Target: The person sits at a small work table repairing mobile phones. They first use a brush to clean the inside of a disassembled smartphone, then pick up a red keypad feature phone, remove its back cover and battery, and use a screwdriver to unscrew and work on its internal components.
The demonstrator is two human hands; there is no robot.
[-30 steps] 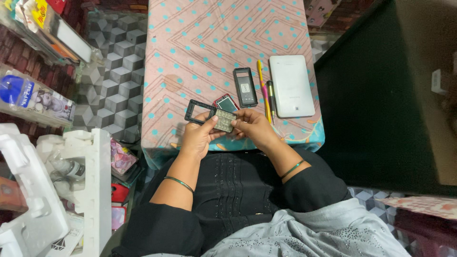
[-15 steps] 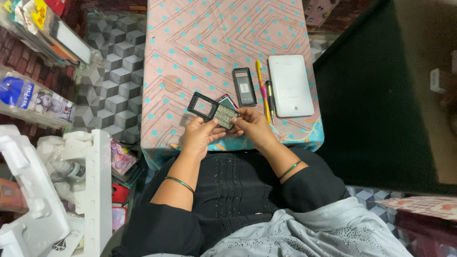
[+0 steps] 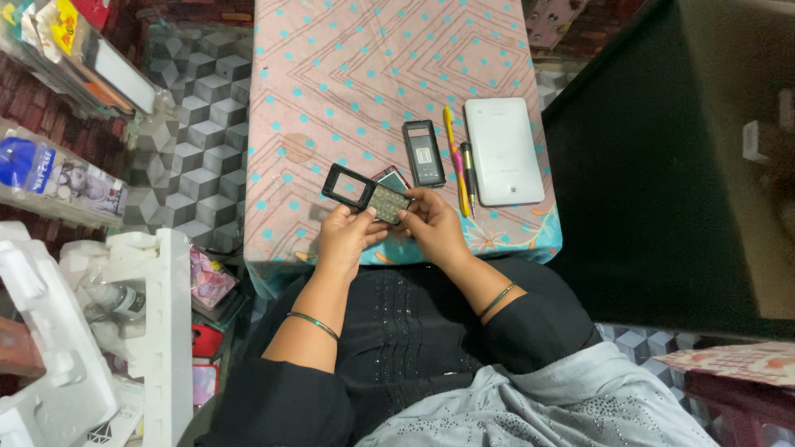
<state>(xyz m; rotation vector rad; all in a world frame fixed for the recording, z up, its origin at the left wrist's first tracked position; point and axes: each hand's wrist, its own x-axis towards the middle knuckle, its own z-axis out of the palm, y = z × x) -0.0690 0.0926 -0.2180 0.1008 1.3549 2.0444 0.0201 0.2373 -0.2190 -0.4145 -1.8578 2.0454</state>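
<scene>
My left hand [image 3: 344,236] and right hand [image 3: 431,225] both pinch the phone frame [image 3: 364,192] — light, thin, likely brittle — so I'd grip its edges.

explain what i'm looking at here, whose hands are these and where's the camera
There is no machine here. A seated person wears a camera on the head, and it looks straight down at that person's own two bare hands, so the table edge sits just above the lap in the picture.

The left hand and right hand together hold a black phone front frame, with an open window where the screen would be and a keypad at the end nearer the right hand.

On the patterned tablecloth lie a black phone back cover, a yellow pen or tool with a darker one beside it, and a white flat device. A small dark part peeks out behind the frame; what it is cannot be told.
</scene>
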